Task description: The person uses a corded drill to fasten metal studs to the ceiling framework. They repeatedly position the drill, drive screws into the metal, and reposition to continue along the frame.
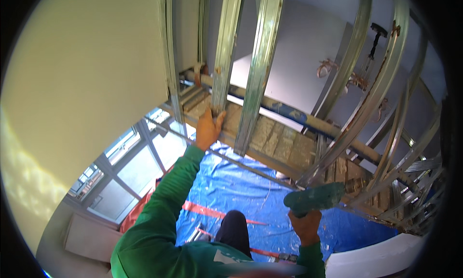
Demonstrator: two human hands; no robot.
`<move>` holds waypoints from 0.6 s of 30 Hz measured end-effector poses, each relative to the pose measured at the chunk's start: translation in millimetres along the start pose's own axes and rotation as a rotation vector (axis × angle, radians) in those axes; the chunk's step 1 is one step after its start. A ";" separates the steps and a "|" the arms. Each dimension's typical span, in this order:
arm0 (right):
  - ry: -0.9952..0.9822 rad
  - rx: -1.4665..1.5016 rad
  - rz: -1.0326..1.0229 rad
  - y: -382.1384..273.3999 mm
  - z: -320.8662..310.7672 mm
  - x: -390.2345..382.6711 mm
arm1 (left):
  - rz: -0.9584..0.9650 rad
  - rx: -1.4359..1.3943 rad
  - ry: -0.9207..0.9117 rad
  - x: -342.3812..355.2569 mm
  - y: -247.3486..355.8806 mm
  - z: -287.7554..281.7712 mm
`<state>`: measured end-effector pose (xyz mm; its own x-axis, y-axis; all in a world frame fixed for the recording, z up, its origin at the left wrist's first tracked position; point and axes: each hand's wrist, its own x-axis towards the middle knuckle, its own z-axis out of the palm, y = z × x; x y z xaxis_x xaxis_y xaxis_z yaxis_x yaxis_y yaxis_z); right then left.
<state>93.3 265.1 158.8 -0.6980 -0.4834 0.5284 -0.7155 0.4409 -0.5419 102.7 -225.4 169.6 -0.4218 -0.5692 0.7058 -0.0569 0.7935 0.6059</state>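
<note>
My left hand (208,128) is raised, its fingers closed around the lower end of a galvanized metal stud (224,56). A second metal stud (259,61) hangs just right of it, its lower end in front of a plank platform (270,138). Lower on the right, my right hand (306,226) grips a dark green cordless drill (313,199) by its handle. The drill's body points right, toward the curved metal framing (386,85). Its tip is hard to make out against the planks and framing.
A smooth cream panel (87,75) fills the left. A thick pipe (289,112) runs along the planks, with a thin bar (231,160) below. Far below lies a blue tarp (217,177) with red strips. Windows (140,167) stand at lower left, a white curved edge (376,256) at lower right.
</note>
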 end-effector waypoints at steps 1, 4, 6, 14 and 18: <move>-0.011 0.002 0.025 -0.1 -0.3 -0.6 | 0.012 0.029 -0.022 -0.6 0.1 0.5; -0.019 0.036 0.068 -0.6 -0.8 -2.1 | 0.046 -0.046 -0.026 -2.4 3.7 0.6; -0.018 0.066 0.045 -1.3 -0.5 -2.7 | 0.031 -0.011 -0.021 -3.5 7.5 -0.7; 0.002 0.053 0.033 -1.7 -0.5 -2.2 | 0.014 -0.064 -0.047 -3.9 11.1 -4.6; 0.032 0.079 0.009 2.5 0.8 -2.6 | 0.058 -0.054 -0.022 -11.1 7.9 -4.0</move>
<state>93.3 266.9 155.5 -0.7059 -0.4544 0.5434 -0.7056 0.3837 -0.5957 110.6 -213.6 168.0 -0.4428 -0.5175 0.7322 0.0168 0.8117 0.5838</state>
